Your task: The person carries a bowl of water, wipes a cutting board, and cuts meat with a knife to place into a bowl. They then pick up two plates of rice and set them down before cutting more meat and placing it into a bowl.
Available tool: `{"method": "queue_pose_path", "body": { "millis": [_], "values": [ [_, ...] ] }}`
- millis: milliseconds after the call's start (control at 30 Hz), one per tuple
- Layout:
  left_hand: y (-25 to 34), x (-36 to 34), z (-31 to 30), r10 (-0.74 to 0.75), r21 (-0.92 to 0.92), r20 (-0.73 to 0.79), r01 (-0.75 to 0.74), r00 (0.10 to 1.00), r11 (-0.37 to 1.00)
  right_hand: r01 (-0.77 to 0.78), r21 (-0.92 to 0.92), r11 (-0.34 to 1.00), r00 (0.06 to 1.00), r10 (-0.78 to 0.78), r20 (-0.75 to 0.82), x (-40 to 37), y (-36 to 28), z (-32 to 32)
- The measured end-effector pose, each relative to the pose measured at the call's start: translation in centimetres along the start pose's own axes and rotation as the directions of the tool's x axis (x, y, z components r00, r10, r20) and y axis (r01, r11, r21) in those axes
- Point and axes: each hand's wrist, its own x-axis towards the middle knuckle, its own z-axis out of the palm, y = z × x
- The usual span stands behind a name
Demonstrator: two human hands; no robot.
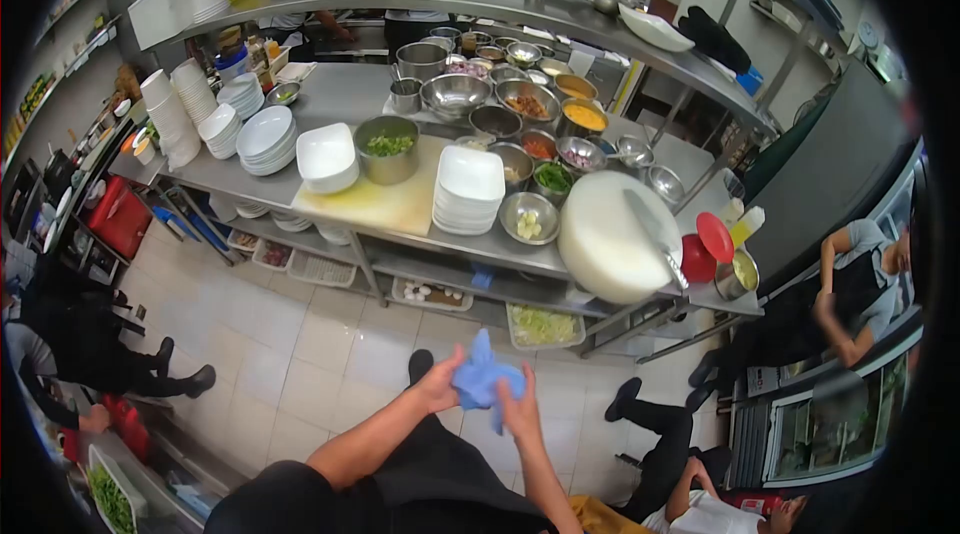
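A crumpled blue cloth is bunched between my two hands, in front of my body and above the tiled floor. My left hand grips its left side, fingers closed on the fabric. On the other side, my right hand holds the cloth too, with a loose end hanging below. Some of my fingers are hidden behind the folds. Beyond my hands stands a steel counter. On its near edge are a thick round white chopping block with a knife on it, and stacked square white bowls.
Metal bowls of chopped food, such as a pot of greens, crowd the counter under a steel shelf. Co-workers are at the left, at the right and seated at lower right. A vegetable crate sits beneath the counter.
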Motion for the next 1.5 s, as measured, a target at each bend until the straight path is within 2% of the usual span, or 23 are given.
{"method": "queue_pose_path", "body": {
  "millis": [33, 67, 133, 200, 233, 300, 333, 367, 500, 567, 633, 733, 767, 833, 900, 933, 1000, 1100, 1167, 1267, 1367, 1433, 1500],
  "values": [
    [1.9, 0.4, -0.3, 0.144, -0.120, 0.112, -0.130, 0.983, 0.984, 0.008, -0.009, 1.000, 1.000, -0.009, -0.007, 1.2, -1.3, 1.8],
    [3.9, 0.8, -0.4, 0.294, -0.254, 0.207, -0.239, 0.933, 0.937, 0.271, -0.177, 0.946, 0.961, -0.275, 0.002, 2.6, -2.5, 3.3],
    [9.7, -0.2, 0.6, 0.358, -0.202, 0.246, -0.313, 0.901, 0.928, 0.519, -0.347, 0.781, 0.841, -0.539, 0.045, 6.9, -6.0, 5.1],
    [14.6, -1.1, 0.3, 0.448, -0.162, 0.341, -0.418, 0.826, 0.894, 0.571, -0.220, 0.791, 0.817, -0.523, 0.241, 11.0, -10.5, 5.3],
    [17.2, -1.2, -0.6, 0.452, -0.171, 0.368, -0.419, 0.812, 0.892, 0.553, -0.246, 0.796, 0.831, -0.506, 0.231, 13.2, -13.1, 5.5],
    [21.9, -1.5, -2.8, 0.509, -0.157, 0.523, -0.510, 0.684, 0.846, 0.614, -0.285, 0.736, 0.781, -0.619, 0.086, 17.0, -19.8, 5.8],
    [23.9, -1.7, -4.6, 0.541, -0.160, 0.462, -0.534, 0.702, 0.830, 0.573, -0.264, 0.776, 0.812, -0.580, 0.058, 19.0, -23.2, 4.8],
    [25.2, -1.9, -6.5, 0.569, -0.166, 0.395, -0.553, 0.721, 0.817, 0.616, -0.282, 0.736, 0.757, -0.652, -0.045, 20.7, -26.7, 4.6],
    [27.8, -2.4, -12.6, 0.623, 0.008, 0.047, -0.624, 0.781, 0.781, 0.853, -0.445, 0.275, 0.139, -0.939, -0.314, 26.2, -43.4, 6.2],
    [27.2, -2.0, -13.6, 0.567, 0.053, -0.102, -0.565, 0.817, 0.823, 0.838, -0.518, 0.169, 0.027, -0.962, -0.270, 31.9, -48.7, 7.3],
    [27.0, -1.2, -13.8, 0.482, 0.235, -0.290, -0.427, 0.827, 0.873, 0.748, -0.634, 0.197, 0.125, -0.980, -0.157, 34.7, -49.5, 9.1],
    [25.1, 1.6, -13.7, 0.427, 0.264, -0.348, -0.350, 0.835, 0.899, 0.582, -0.810, -0.078, 0.054, -0.989, 0.134, 35.0, -46.2, 11.5],
    [24.4, 2.2, -13.5, 0.398, 0.256, -0.346, -0.322, 0.850, 0.911, 0.607, -0.790, -0.089, 0.059, -0.986, 0.156, 34.1, -42.8, 12.0],
    [24.2, 3.0, -13.2, 0.394, 0.228, -0.401, -0.326, 0.827, 0.917, 0.699, -0.685, 0.205, 0.343, -0.937, 0.070, 32.8, -32.4, 12.4],
    [24.2, 4.3, -13.6, 0.452, 0.244, -0.477, -0.380, 0.754, 0.892, 0.545, -0.567, 0.618, 0.749, -0.663, -0.002, 32.6, -21.0, 11.4],
    [24.1, 5.4, -15.2, 0.439, 0.301, -0.466, -0.328, 0.768, 0.895, 0.415, -0.491, 0.766, 0.876, -0.482, -0.012, 32.4, -16.0, 10.9],
    [24.4, 7.5, -17.3, 0.435, 0.248, -0.468, -0.359, 0.769, 0.900, 0.205, -0.316, 0.926, 0.976, -0.217, -0.001, 31.3, -9.6, 10.8],
    [28.0, 10.0, -16.8, 0.355, 0.223, -0.434, -0.283, 0.828, 0.933, -0.083, 0.046, 0.995, 0.996, 0.084, -0.011, 32.6, -5.6, 11.8],
    [29.2, 12.3, -15.8, 0.377, 0.285, -0.521, -0.260, 0.766, 0.923, -0.386, 0.379, 0.841, 0.922, 0.367, 0.125, 34.0, -5.5, 12.3],
    [31.1, 13.2, -12.2, 0.436, 0.337, -0.540, -0.290, 0.720, 0.896, -0.288, 0.444, 0.848, 0.954, 0.217, 0.205, 34.1, -3.5, 11.4],
    [31.7, 14.1, -10.1, 0.480, 0.379, -0.578, -0.303, 0.661, 0.874, -0.395, 0.452, 0.800, 0.914, 0.295, 0.278, 34.6, -2.6, 11.2],
    [28.3, 17.7, -15.6, 0.561, 0.449, -0.572, -0.344, 0.599, 0.825, -0.365, 0.455, 0.812, 0.928, 0.277, 0.251, 34.8, -2.5, 11.7],
    [28.2, 18.0, -16.0, 0.606, 0.524, -0.569, -0.323, 0.556, 0.788, -0.354, 0.485, 0.799, 0.929, 0.242, 0.281, 35.1, -2.8, 11.8]
  ]
}}
